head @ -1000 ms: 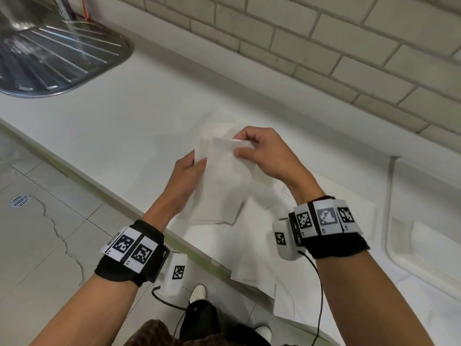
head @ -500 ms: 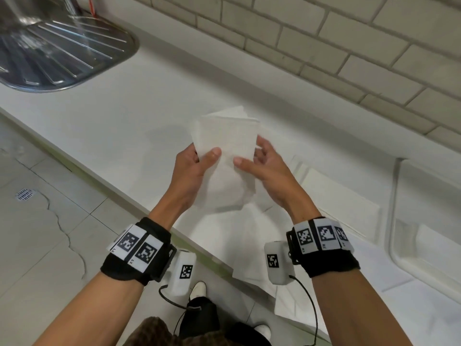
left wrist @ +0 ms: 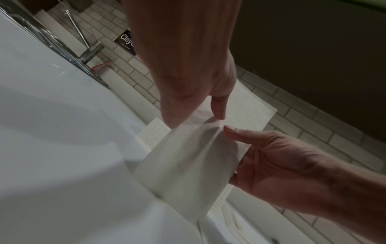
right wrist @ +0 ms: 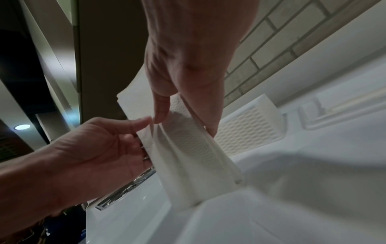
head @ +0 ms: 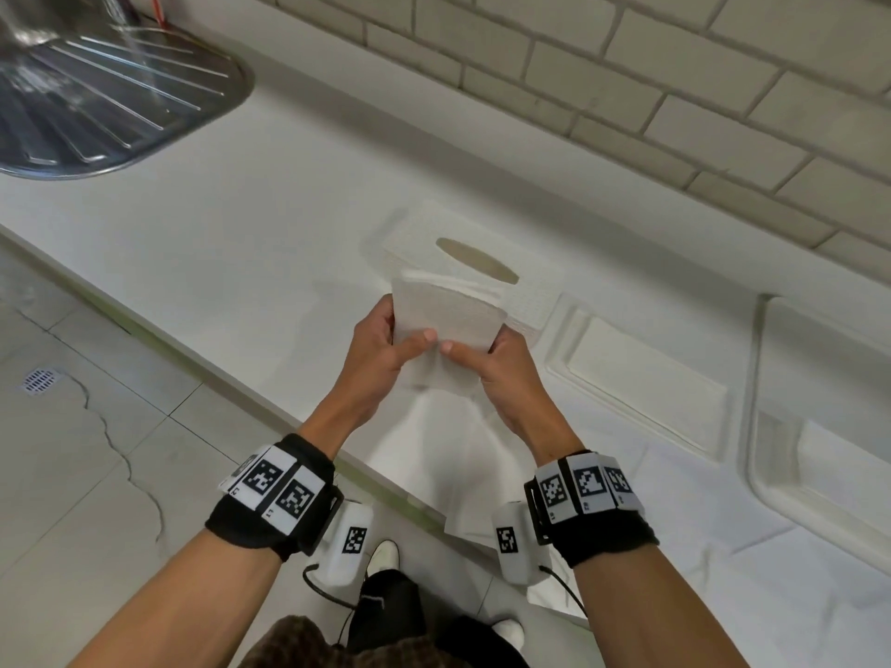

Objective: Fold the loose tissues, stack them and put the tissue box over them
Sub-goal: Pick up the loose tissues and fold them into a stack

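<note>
Folded white embossed paper tissue (head: 446, 320): held upright above the white surface (head: 270, 243), in front of the white textured tissue box (head: 525, 286). Left hand (head: 381, 359) and right hand (head: 501, 373) each pinched it, thumbs in front, fingers curled behind. Half a second earlier it stood taller, less folded.

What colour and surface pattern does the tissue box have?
The tissue box is white with an embossed wavy texture, clearest in the right wrist view.
</note>
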Available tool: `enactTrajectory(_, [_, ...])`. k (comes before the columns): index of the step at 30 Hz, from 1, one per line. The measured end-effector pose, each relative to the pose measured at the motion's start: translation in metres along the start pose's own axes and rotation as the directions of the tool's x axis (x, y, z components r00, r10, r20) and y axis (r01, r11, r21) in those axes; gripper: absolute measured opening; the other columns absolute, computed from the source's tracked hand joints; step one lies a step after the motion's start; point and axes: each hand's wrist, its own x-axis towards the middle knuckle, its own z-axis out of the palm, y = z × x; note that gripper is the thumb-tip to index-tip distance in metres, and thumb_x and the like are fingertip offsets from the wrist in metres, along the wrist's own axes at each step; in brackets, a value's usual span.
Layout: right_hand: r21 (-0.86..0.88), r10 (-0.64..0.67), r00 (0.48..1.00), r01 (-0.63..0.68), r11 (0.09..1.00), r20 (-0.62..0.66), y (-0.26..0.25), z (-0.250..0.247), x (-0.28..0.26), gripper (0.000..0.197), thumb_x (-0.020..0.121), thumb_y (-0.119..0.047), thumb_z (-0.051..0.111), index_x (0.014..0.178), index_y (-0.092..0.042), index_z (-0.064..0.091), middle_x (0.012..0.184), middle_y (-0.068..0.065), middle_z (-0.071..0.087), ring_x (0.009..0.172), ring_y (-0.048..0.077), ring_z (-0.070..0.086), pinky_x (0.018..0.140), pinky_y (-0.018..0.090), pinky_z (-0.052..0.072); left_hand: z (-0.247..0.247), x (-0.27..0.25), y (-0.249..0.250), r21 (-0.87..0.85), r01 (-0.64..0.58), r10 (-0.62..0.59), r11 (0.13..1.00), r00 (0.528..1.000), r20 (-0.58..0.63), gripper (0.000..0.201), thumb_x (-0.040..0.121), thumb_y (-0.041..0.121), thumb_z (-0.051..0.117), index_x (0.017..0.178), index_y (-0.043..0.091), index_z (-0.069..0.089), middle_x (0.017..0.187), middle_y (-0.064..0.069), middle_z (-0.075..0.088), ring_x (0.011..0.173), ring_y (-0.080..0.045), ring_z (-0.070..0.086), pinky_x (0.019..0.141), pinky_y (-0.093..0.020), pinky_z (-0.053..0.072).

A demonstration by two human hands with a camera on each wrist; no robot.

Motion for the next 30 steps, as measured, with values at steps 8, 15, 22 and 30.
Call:
enactTrajectory(8, [0.033,-0.008,1.0,0.009,0.999,-0.03,0.001,0.001,-0.002,0.035,0.084,-0.01,0.071,0.117,-0.015,0.064,0.11,0.003,0.072,0.103,0.016,0.069,0.084,0.026,0.056,0.001,-0.004,-0.002,0.011,-0.053,0.053,0.999,0.999,-0.004,0.039,0.087,0.006,0.066,0.124,0.013,0.055,0.12,-0.009,0.067,0.11,-0.017,0.066,0.088,-0.027,0.054])
enactTrajectory(15, [-0.009,-0.025,0.999,0.024,1.0,-0.04,-0.013,-0.007,-0.006,0.021,0.082,-0.011,0.073,0.101,-0.021,0.069,0.096,-0.003,0.075,0.087,0.009,0.072,0.071,0.023,0.056,-0.004,-0.001,-0.002,0.292,-0.09,0.09,0.952,0.996,0.015,0.038,0.083,0.023,0.068,0.119,0.01,0.062,0.108,-0.006,0.071,0.097,-0.018,0.069,0.08,-0.031,0.056])
enactTrajectory(22, [-0.4,-0.045,0.989,0.099,0.911,0.143,-0.062,-0.035,0.0,0.014,0.079,-0.013,0.075,0.093,-0.011,0.076,0.085,0.006,0.075,0.073,0.013,0.069,0.067,0.026,0.054,0.004,0.006,0.024,0.529,-0.135,0.042,0.838,0.982,0.185,0.012,0.082,0.015,0.071,0.094,0.012,0.067,0.087,-0.003,0.07,0.082,-0.023,0.067,0.071,-0.037,0.052])
enactTrajectory(30, [-0.031,0.032,0.992,-0.036,0.999,-0.125,-0.032,-0.067,-0.003,0.014,0.084,-0.011,0.071,0.097,-0.015,0.073,0.098,0.005,0.077,0.092,0.02,0.073,0.085,0.033,0.056,-0.047,0.015,0.034,0.189,0.124,-0.145,0.974,0.984,0.104,0.043,0.058,0.016,0.087,0.099,0.009,0.074,0.103,-0.009,0.076,0.092,-0.021,0.072,0.079,-0.031,0.058])
